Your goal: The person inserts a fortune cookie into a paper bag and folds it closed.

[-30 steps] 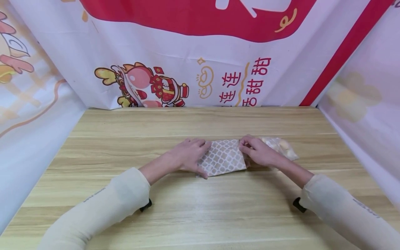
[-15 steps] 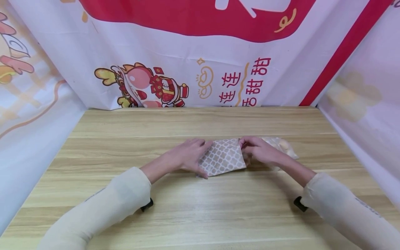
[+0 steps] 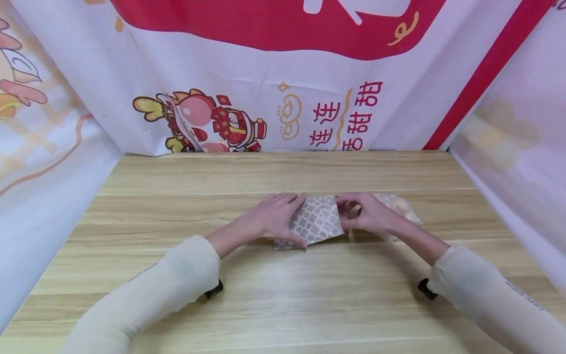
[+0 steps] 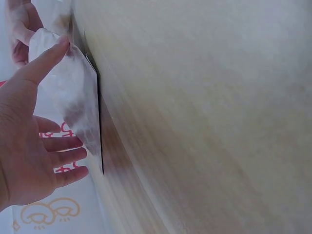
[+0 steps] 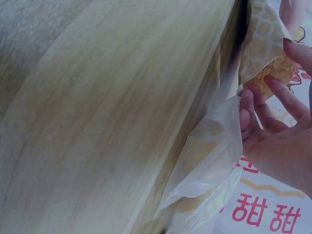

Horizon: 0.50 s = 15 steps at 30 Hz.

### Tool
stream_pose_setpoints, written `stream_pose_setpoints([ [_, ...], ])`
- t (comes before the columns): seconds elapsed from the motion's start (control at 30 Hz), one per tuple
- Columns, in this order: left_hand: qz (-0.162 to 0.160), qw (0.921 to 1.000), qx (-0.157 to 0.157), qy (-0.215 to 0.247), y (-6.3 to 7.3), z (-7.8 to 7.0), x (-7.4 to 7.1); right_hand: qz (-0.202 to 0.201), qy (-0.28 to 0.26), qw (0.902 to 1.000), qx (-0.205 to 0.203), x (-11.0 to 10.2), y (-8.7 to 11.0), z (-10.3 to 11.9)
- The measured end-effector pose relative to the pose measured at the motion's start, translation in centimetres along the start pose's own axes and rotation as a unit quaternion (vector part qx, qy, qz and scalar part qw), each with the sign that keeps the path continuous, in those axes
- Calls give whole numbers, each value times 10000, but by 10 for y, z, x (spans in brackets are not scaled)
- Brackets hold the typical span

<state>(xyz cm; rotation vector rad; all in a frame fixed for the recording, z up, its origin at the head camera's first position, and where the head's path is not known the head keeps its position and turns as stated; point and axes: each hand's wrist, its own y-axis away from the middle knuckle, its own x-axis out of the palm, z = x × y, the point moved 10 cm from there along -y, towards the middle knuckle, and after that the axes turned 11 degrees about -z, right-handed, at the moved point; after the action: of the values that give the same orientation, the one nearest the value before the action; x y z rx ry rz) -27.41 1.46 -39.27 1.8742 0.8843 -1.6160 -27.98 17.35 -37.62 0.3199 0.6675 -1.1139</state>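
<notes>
The left hand point(image 3: 276, 216), fingers extended and unclenched, touched the patterned paper bag point(image 3: 319, 216), which rested on the desk point(image 3: 274, 300) between both hands. At its open end, the right hand point(image 3: 369, 214) had loosely bent fingers, clasping nothing; uneven prying risked torn paper. Careless withdrawal risked dragging the clear packet point(image 5: 204, 151) nearby.

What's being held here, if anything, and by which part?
The patterned bag, but not clearly gripped: the left hand spans its left end, fingers extended; the right hand has fingers at its open mouth, grip unclear.
</notes>
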Motion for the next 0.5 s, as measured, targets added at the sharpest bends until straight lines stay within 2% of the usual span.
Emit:
stream_pose_setpoints([
  [0.23,26,9996,-16,277,-2,-2,3,98,76,9999,-22,2,0,-2],
  [0.5,-66,9998,37,193,-6,-3,1,105,173,9996,-193,3,-1,1],
])
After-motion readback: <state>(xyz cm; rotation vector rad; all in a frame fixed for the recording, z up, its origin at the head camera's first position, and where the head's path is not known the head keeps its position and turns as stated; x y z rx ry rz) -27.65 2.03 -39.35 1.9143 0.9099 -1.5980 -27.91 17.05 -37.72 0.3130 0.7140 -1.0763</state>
